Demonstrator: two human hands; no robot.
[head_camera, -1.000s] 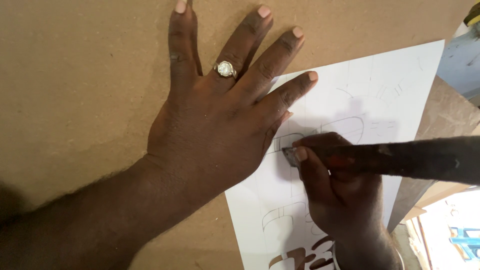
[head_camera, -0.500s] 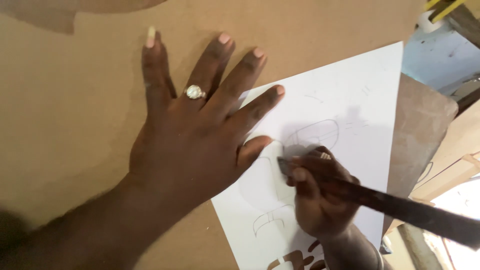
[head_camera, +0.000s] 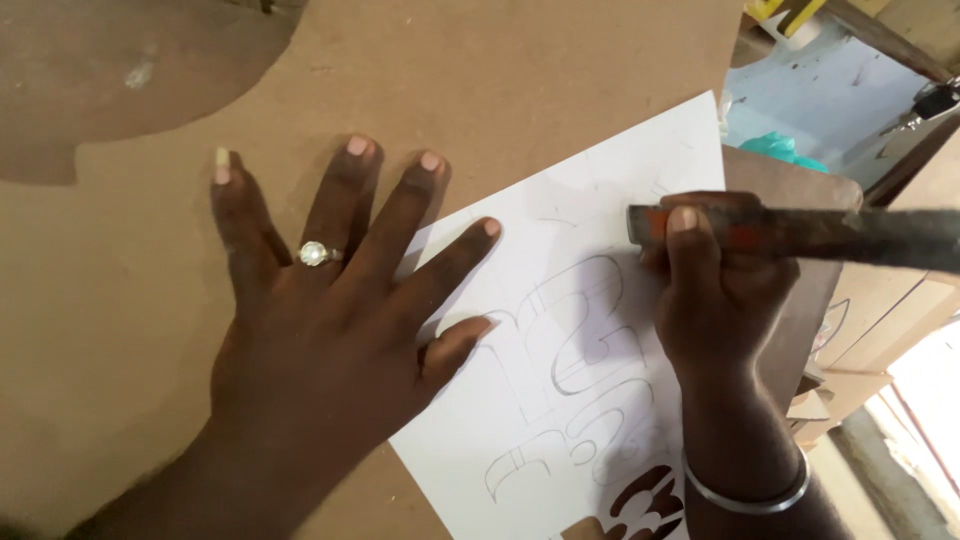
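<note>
Left hand (head_camera: 320, 340) flat, fingers spread, pinning white paper (head_camera: 600, 330) on brown worktop (head_camera: 130, 300); right hand (head_camera: 715, 300) grips dark tool (head_camera: 800, 232) over paper.

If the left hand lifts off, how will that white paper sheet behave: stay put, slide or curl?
The sheet looks thin and floppy, so it would probably bend if lifted by one edge. It lies flat on the smooth brown board, so it may slide easily. Only the left hand pins its edge, fingertips spread, while the right hand works with the tool.
</note>
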